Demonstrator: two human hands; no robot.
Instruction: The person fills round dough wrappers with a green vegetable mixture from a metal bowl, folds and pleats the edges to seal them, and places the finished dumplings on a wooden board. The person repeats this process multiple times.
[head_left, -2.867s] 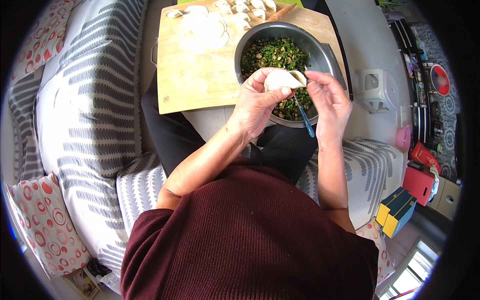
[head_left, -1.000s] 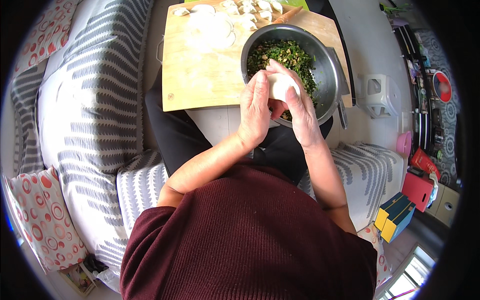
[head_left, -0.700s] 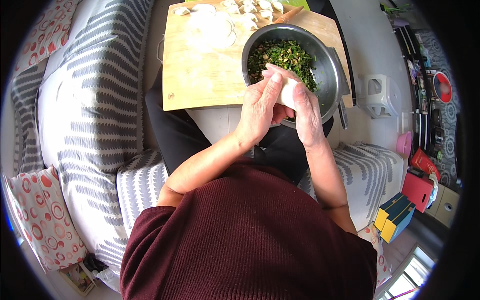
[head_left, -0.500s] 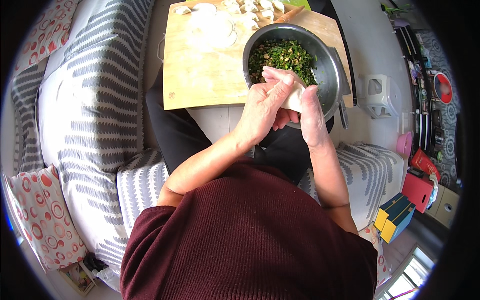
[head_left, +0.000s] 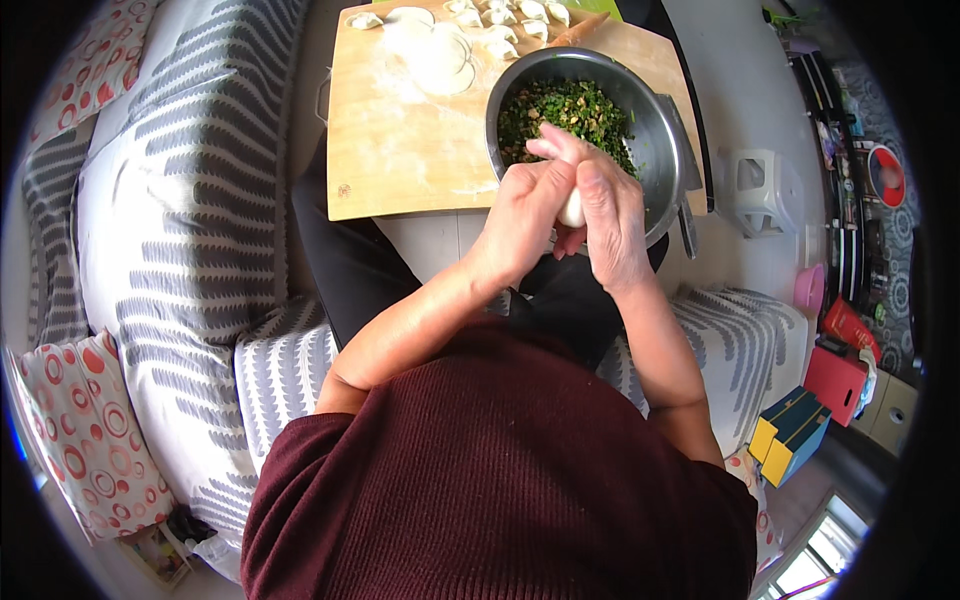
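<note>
Blue-yellow box (head_left: 790, 432), red box (head_left: 835, 382) beside

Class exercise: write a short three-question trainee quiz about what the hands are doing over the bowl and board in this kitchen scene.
1. True or false: both hands press together around a white dumpling.
2. What fills the metal bowl? A) chopped green filling B) water C) rice
3. What lies at the far edge of the wooden board?

Key
1. True: the left hand and right hand close on it.
2. A, the green filling.
3. Finished dumplings beside a stack of round wrappers.
</note>
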